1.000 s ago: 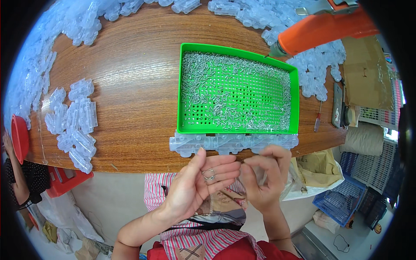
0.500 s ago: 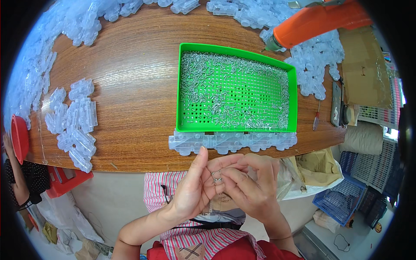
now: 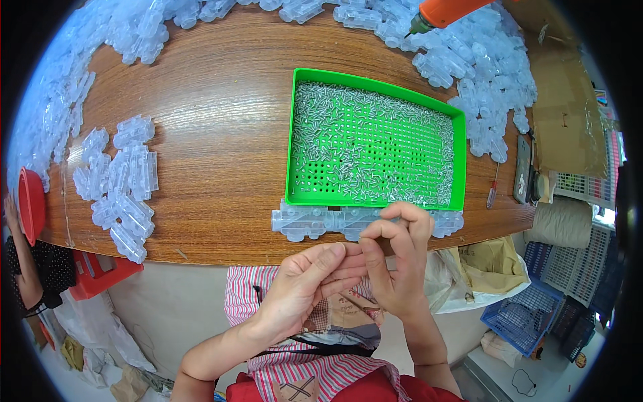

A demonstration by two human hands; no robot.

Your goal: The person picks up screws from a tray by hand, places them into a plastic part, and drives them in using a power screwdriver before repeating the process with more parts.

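My left hand [image 3: 309, 280] is cupped in front of the table edge, its thumb folded over the fingers. Small metal screws lay in this palm a moment before; the thumb and fingers now hide them. Close by on its right, my right hand [image 3: 400, 260] has thumb and forefinger curled together in a pinch; whatever is between the tips is too small to make out. Beyond both hands is a green tray [image 3: 291, 144] with many small silver screws over its perforated floor. A row of clear plastic housings [image 3: 301, 222] lies along the tray's near side, partly behind my right fingers.
Clear housings [image 3: 127, 174] lie grouped at left, with heaps [image 3: 462, 60] along the far edge. An orange power screwdriver [image 3: 450, 11] hangs at upper right. A screwdriver [image 3: 493, 187] and phone [image 3: 522, 169] lie at right. Another person's arm [image 3: 25, 264] and a red basin [image 3: 31, 204] are at far left.
My left thumb has closed over the palm where screws showed. My right hand has lifted away from that palm, up toward the tray. The view has shifted slightly.
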